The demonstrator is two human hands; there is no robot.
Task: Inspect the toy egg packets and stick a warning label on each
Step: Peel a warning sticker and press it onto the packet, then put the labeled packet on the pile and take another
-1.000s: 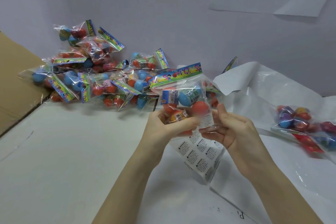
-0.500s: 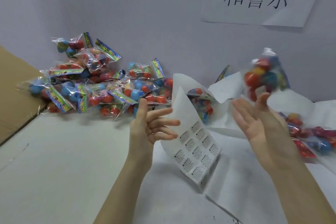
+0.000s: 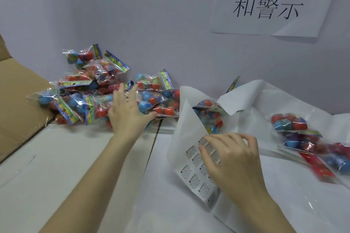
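A pile of clear toy egg packets with red and blue eggs lies against the back wall at left. My left hand reaches over the pile's near edge with fingers spread, touching the packets. A curled white sheet of warning labels stands at centre right. My right hand hovers on it, fingers loosely bent over the printed labels. A smaller group of packets lies on white paper at the right. One more packet shows behind the label sheet.
A brown cardboard flap slopes along the left edge. A paper sign with printed characters hangs on the wall at upper right. Crumpled white backing paper covers the right side of the white table.
The packet that was held a second ago flew to the right pile. My left hand has moved forward onto the left pile, and my right hand has dropped onto the label sheet.
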